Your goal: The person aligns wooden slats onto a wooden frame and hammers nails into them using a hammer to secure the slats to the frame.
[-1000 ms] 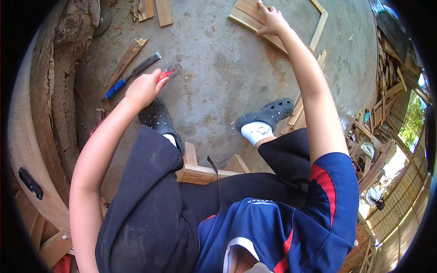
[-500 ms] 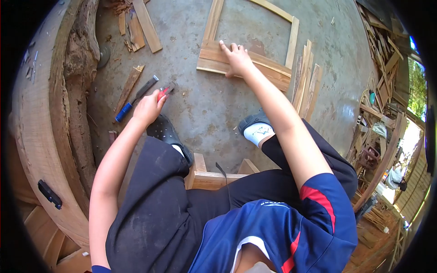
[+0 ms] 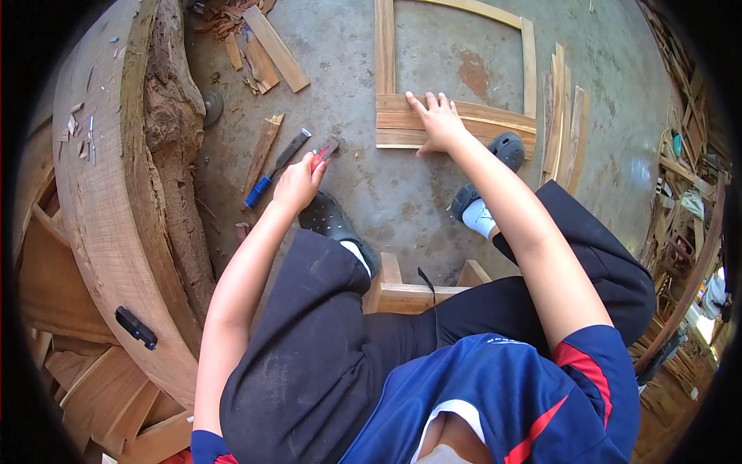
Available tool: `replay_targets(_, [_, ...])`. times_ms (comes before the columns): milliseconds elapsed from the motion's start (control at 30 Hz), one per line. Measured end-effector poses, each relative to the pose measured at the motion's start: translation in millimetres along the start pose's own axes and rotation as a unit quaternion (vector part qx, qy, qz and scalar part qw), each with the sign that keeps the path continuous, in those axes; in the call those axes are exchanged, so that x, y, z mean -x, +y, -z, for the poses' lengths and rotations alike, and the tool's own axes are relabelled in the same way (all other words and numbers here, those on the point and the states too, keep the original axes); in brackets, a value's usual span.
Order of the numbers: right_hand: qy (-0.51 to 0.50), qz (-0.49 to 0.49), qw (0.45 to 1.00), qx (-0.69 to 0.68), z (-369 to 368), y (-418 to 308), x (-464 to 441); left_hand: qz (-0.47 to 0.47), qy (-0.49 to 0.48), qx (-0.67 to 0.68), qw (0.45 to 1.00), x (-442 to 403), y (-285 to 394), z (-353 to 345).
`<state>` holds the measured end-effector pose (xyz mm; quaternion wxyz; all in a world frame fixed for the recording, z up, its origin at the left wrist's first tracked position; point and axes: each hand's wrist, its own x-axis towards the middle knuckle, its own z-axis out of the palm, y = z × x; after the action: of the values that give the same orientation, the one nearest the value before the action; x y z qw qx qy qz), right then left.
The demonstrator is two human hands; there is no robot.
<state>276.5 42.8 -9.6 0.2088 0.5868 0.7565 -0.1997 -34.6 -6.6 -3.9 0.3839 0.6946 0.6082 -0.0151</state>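
Observation:
My left hand [image 3: 297, 184] is closed around a red-handled tool [image 3: 325, 153] with a dark head, just above the floor. Most of its handle is hidden in the fingers. Beside it lies a blue-handled tool [image 3: 263, 185] with a dark shaft, possibly a chisel. My right hand [image 3: 438, 122] lies with fingers spread on the plank-filled end of a wooden frame [image 3: 386, 58], which rests flat on the floor. The toe of my right clog [image 3: 507, 150] overlaps the frame's near edge.
A thick bark-edged slab [image 3: 127, 193] runs along the left, with a black object [image 3: 136, 328] on it. Loose strips [image 3: 576, 139] lie right of the frame. Offcuts [image 3: 276, 48] lie at the upper left. A small wooden piece [image 3: 417, 298] stands between my legs.
The view has shifted, so everything appears farther right. The frame sits straighter, and my right clog's toe now shows at its near edge. Both hands keep their hold or contact.

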Motion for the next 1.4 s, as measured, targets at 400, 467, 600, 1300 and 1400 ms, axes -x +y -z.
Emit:
replay_targets(400, [0.096,-0.452,0.808,-0.365,-5.7,-27.8,-36.6,0.020,-0.020,-0.006,1.000,-0.1,2.0,2.3])
replay_targets(467, [0.042,-0.499,0.777,-0.380,3.1,-31.4,-40.2,0.021,-0.028,-0.007,0.999,-0.8,1.3,2.5])
replay_targets(600, [-0.017,-0.549,0.724,-0.417,0.6,-24.6,-44.1,0.020,-0.033,-0.010,0.999,-1.5,1.1,4.4])
replay_targets(1300, [-0.071,-0.576,0.727,-0.366,5.1,-10.4,-49.6,0.003,-0.039,0.008,0.999,-5.6,-3.8,8.7])
replay_targets(1400, [-0.083,-0.558,0.726,-0.393,14.6,-8.0,-44.3,0.002,-0.039,0.034,0.999,-8.8,-4.0,10.5])
